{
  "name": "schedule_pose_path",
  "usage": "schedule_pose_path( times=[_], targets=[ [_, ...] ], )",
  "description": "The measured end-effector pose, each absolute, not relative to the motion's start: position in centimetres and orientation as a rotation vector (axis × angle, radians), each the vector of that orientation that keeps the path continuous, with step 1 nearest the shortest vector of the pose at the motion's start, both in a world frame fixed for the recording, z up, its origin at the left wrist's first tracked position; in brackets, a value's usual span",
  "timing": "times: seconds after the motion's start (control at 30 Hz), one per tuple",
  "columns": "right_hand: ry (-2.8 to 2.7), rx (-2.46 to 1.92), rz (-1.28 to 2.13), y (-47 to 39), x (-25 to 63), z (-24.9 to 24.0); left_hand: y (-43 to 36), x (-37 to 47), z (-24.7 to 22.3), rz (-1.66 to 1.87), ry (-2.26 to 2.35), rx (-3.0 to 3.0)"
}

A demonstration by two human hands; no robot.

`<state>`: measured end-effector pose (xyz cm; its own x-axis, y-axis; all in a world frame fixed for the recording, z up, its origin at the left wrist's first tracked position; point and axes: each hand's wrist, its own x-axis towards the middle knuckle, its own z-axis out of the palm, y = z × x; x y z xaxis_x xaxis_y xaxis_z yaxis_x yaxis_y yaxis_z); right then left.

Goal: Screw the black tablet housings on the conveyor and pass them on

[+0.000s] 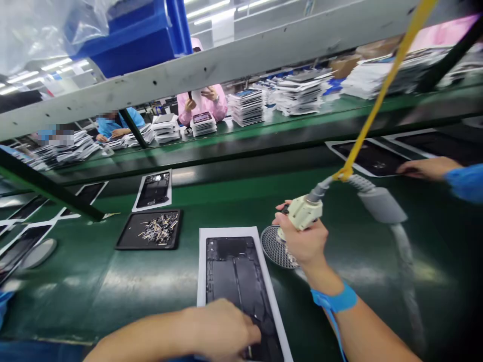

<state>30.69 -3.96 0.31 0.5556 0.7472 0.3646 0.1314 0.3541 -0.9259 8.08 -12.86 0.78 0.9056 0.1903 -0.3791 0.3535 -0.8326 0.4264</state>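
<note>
My right hand [304, 241] is wrapped round a cream electric screwdriver [305, 212], which hangs from a yellow strap [381, 95] and points downward. Its lower end is over a round dark perforated dish [277, 247] with small screws in it. My left hand [222, 329] is over the near part of an opened black tablet housing [222, 276], fingers bent and pressed together. Whatever they pinch, if anything, is hidden. The housing lies on a white sheet [203, 266]. A blue wrist strap [335, 300] circles my right wrist.
Left of the housing stands a black tray [128, 234] of small metal parts. Another housing [154, 190] lies behind it. A co-worker's hand [430, 168] touches a sheet at right. The screwdriver's grey cable [407, 281] hangs down. A grey shelf beam [226, 55] crosses above.
</note>
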Motion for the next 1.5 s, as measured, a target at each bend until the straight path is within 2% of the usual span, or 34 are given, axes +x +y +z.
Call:
schedule_pose_path(
  times=[0.07, 0.2, 0.3, 0.43, 0.73, 0.87, 0.93, 1.07, 1.13, 1.27, 1.37, 1.5],
  targets=[
    [-0.927, -1.158, 0.489, -4.0, 30.6, 0.3, -10.0, 4.9, 2.6, -0.238, 0.607, 2.48],
    [-0.938, -1.169, 0.51, -4.2, 30.6, 0.6, -2.7, -4.1, 4.7, 0.045, 1.572, 2.376],
    [-0.939, -1.202, 0.502, -4.3, 30.6, 0.8, 2.1, -11.1, 5.2, 0.084, 2.038, 2.2],
    [-0.952, -1.254, 0.482, -4.4, 30.6, 0.9, 5.0, -16.8, 5.6, -0.078, 2.238, 2.022],
    [-0.944, -1.288, 0.519, -4.4, 30.8, 0.7, 7.3, -15.4, 4.4, -0.218, 2.251, 1.924],
    [-0.931, -1.292, 0.512, -4.4, 30.7, 0.8, 7.8, -15.3, 6.0, -0.264, 2.315, 1.941],
    [-0.935, -1.285, 0.509, -4.4, 30.7, 0.8, 6.9, -15.3, 7.8, -0.12, 2.32, 1.983],
    [-0.934, -1.242, 0.503, -4.4, 30.6, 0.8, 3.2, -12.0, 9.5, 0.563, 1.931, 1.945],
    [-0.943, -1.222, 0.501, -4.3, 30.6, 0.8, 1.2, -8.6, 8.0, 0.708, 1.663, 1.835],
    [-0.95, -1.213, 0.49, -4.4, 30.5, 1.0, -1.1, -2.2, 2.3, 0.684, 1.343, 1.74],
    [-0.954, -1.205, 0.472, -4.4, 30.4, 1.2, -1.5, -0.5, -1.1, 0.738, 1.321, 1.999],
    [-0.98, -1.225, 0.445, -4.5, 30.5, 1.1, -1.8, -0.9, -2.9, 0.775, 1.241, 2.401]
  ],
)
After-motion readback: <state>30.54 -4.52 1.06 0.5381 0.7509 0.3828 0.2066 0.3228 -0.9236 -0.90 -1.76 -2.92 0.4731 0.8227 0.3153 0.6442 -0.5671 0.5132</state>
